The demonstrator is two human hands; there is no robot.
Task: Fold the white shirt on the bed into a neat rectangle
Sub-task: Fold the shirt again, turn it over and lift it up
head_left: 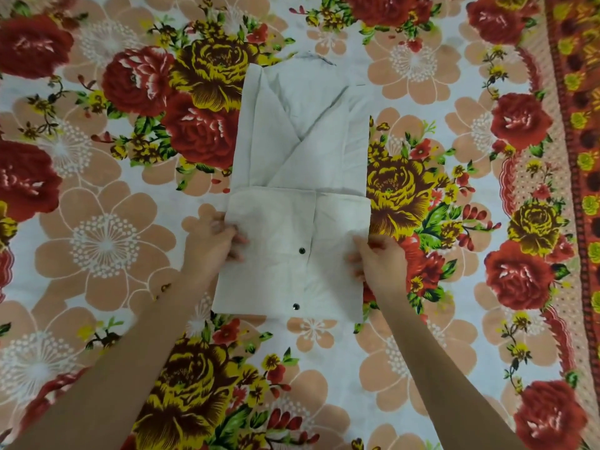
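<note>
Shirt, white, lies flat on floral bedsheet, between the two hands and stretching away beyond them. Both sides are folded inward into a long narrow strip, the flaps crossing in a V beyond the fingers. Near end is folded up over the strip, forming a lower panel with two dark buttons along its centre seam, between the hands. Collar end is farthest from the hands, well apart from them.

Left hand grips the left edge of the folded-up panel, fingers on top of the cloth, thumb side at the edge. Right hand pinches the right edge of the same panel, fingers curled onto the fabric. Both forearms reach in from the near side, bare. Patterned border of the sheet runs far out to the right of the right hand.
</note>
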